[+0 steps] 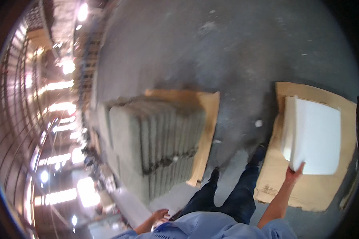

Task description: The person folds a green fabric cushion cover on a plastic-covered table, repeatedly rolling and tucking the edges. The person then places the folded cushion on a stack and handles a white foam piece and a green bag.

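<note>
Grey concrete floor (235, 51) of a large industrial hall, dusty and scuffed, filled the upper part of the head view; bright window bands and racking curved along the left rim, blurred.

Item held: white slab (317, 135), rectangular, smooth, thick-edged, with rounded corners. It stood over a sheet of brown cardboard (347, 119) that lay flat on the floor at the right of the view. Whether the slab rested on the cardboard or hung above it could not be told. Right hand (294, 173) gripped the slab at its near lower corner, fingers closed around the edge, arm stretched out from the lower edge of the view.

Left hand (160, 216) was low at the bottom of the view, close to the person's body and light blue shirt (211, 229). It was loosely curled; what it had hold of, if anything, could not be told.

Nearby: dark trousers and black shoes (215, 173) of the person, standing on the floor between the two cardboard sheets.

Further left: stack of grey slabs (155, 135), set on edge in close rows, two tiers high, well apart from the white slab. Under it lay a second sheet of brown cardboard (207, 119), showing along the stack's far and right sides.

Small white scrap (258, 123) lay on the floor between the stack and the right cardboard.
</note>
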The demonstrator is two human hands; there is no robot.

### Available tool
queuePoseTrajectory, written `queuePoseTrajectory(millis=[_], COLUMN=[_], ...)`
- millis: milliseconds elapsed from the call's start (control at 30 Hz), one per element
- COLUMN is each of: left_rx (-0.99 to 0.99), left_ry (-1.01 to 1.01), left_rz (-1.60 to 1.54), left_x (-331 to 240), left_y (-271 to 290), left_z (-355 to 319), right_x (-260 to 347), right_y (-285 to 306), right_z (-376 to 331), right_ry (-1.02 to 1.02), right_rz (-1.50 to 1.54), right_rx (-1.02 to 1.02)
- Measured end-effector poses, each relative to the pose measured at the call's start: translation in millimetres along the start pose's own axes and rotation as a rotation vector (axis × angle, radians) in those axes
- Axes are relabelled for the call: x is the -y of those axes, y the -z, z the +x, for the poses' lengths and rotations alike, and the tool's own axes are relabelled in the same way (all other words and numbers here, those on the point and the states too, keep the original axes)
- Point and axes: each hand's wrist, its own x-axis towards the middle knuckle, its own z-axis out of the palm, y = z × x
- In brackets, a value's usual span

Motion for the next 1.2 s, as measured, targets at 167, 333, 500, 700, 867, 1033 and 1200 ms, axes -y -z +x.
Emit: queuePoseTrajectory(millis=[167,333,500,700,867,1033,1200], left_rx=[-0.08,-0.017,0.094,0.177,0.223,0.29,0.353], left_ry=[-0.453,-0.51,-0.649,-0.895,-1.042,-1.103,-1.111], left_rz=[0.291,0.449,0.687,1.041,1.369,1.762,2.094], left_x=[2.3,-48.7,-121.2,-186.9,-179.7,-80.4,59.1], left_y=[-8.9,-13.7,-22.5,-23.4,-87.4,-182.7,-241.0], left_z=[44.8,82.9,114.7,118.0,97.5,91.1,102.3], right_x=[39.8,102.3,128.6,34.9,-82.8,-166.0,-259.5], right_y=[-25.1,-57.8,52.9,236.4,360.0,503.1,606.0], right_z=[-29.3,-103.1,-214.9,-372.6,-497.5,-611.0,-715.1], right_ry=[0.086,0.21,0.453,0.751,0.551,0.243,0.0], right_rz=[0.01,0.03,-0.114,-0.38,-0.867,-1.035,-0.971], right_rx=[0.238,-0.063,-0.127,-0.429,-0.971,-1.13,-1.174])
